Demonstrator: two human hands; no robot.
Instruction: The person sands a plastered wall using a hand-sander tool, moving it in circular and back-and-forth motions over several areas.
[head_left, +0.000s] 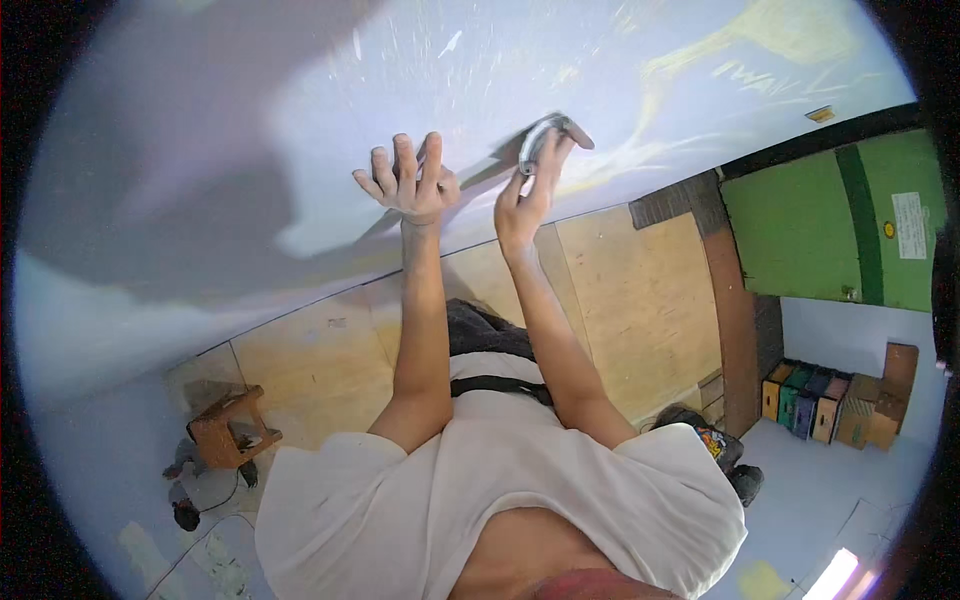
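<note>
A pale painted wall (450, 90) with white scuffs and yellowish patches stands before me. My left hand (412, 176) rests against it with the fingers spread, holding nothing. To its right, my right hand (536, 184) grips a bent grey sheet (534, 147), apparently folded sandpaper, at the wall surface. The fingers cover part of the sheet, and its far end angles off to the right. Dark shadows of my head and arms fall on the wall.
Pale wood sheets (645, 285) cover the floor. A wooden stool (229, 431) stands at left near dark items with a cord. At right are a green door (795, 225), several crates (806, 401) and a dark bundle (712, 442) I cannot identify.
</note>
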